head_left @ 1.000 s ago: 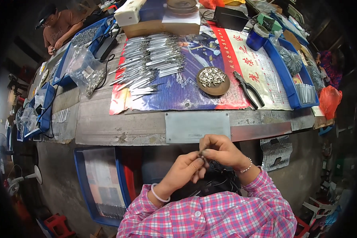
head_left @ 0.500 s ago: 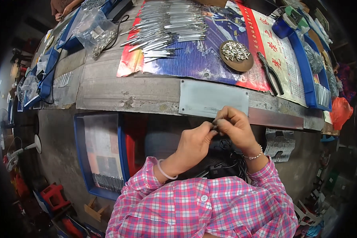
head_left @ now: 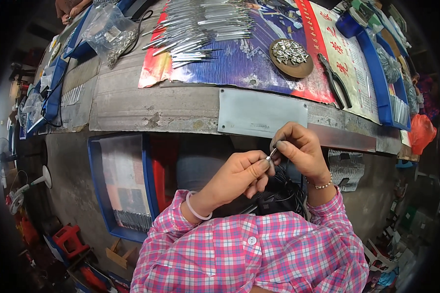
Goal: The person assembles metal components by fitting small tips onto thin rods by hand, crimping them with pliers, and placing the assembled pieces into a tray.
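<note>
My left hand [head_left: 237,177] and my right hand [head_left: 302,150] meet just below the table's front edge. Between their fingertips is a thin, short metal piece [head_left: 272,154], pinched from both sides; its exact kind is too small to make out. Just beyond the hands, a pale metal plate [head_left: 259,111] is fixed along the edge. Farther back, many slim silver rods [head_left: 195,36] lie in overlapping rows on a printed poster [head_left: 220,73]. A round brown dish [head_left: 302,73] of small metal sleeves [head_left: 289,52] rests to their right, beside black-handled pliers [head_left: 335,84].
A blue tray [head_left: 386,105] with metal rods stands at the right end of the table. Below the table on the left is another blue tray [head_left: 99,178]. A clear plastic bag [head_left: 102,31] of small parts lies back left. A red bag [head_left: 421,135] hangs far right.
My hands have drawn slightly apart, and the thin metal piece now shows between the fingertips. The right hand has moved a little up and to the right. The view has shifted slightly.
</note>
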Tool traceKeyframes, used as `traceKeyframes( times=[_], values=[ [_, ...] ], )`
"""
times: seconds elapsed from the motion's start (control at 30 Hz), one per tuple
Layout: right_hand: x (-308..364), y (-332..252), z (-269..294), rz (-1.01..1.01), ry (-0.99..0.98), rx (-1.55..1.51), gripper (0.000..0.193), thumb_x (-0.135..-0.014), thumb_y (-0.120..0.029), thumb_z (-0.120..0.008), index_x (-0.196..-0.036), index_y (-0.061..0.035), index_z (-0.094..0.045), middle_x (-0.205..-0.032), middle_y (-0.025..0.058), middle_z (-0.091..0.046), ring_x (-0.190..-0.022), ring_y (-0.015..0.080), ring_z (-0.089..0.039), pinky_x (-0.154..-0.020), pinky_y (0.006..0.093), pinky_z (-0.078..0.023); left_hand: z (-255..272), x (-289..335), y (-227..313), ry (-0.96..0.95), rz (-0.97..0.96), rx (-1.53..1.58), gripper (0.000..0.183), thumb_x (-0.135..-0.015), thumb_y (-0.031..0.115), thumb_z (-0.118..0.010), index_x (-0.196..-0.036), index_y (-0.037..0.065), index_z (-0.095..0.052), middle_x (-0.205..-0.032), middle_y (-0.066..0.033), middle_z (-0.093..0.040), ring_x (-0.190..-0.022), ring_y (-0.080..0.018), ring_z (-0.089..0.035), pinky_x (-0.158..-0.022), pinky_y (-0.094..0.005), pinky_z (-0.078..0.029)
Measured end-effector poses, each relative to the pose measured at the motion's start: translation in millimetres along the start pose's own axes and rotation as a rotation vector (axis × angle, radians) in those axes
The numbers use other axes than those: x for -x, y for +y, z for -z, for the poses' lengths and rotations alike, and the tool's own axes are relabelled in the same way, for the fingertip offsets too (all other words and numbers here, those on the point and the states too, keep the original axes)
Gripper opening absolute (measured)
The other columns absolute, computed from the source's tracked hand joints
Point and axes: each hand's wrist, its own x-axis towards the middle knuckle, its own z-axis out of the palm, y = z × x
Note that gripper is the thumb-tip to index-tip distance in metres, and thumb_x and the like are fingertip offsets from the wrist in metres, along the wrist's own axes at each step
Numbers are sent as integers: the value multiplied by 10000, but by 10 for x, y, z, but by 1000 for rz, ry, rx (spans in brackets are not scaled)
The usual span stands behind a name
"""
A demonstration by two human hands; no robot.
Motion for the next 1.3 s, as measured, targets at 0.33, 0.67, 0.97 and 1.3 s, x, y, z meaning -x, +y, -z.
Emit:
traceKeyframes(
  times=[0.33, 0.67, 0.97, 1.3],
  values=[
    [24, 66, -59, 100, -3, 341, 165, -930, -175, -444, -884, -18, -424, -768, 56, -513, -627, 74, -428, -613, 229, -415, -29, 20, 5, 15, 19, 25, 252, -961, 237, -420, -886, 26, -535, -593, -12, -527, -419, -33, -435, -414, -147, -338],
    [-17, 41, -64, 42, 33, 70, 147, -926, -138, -471, -934, 8, -485, -836, 44, -527, -701, 81, -514, -655, 230, -453, 13, 73, -18, 76, -13, 64, 261, -951, 249, -443, -874, 18, -540, -580, -32, -505, -412, -42, -396, -400, -150, -306],
    [-4, 45, -86, 46, -1, 89, 135, -908, -127, -514, -919, 7, -510, -786, 26, -545, -689, 78, -532, -623, 216, -453, 21, 60, -21, 46, -2, 51, 252, -955, 237, -435, -878, 22, -541, -579, -32, -503, -412, -47, -395, -402, -153, -308],
    [-67, 146, -72, 317, 225, -98, 107, -926, -109, -430, -898, -8, -453, -767, 33, -495, -628, 82, -503, -599, 225, -450, -4, 87, -49, 17, 9, -60, 262, -955, 238, -434, -861, 17, -540, -580, -23, -513, -411, -34, -396, -401, -152, -314]
  ],
)
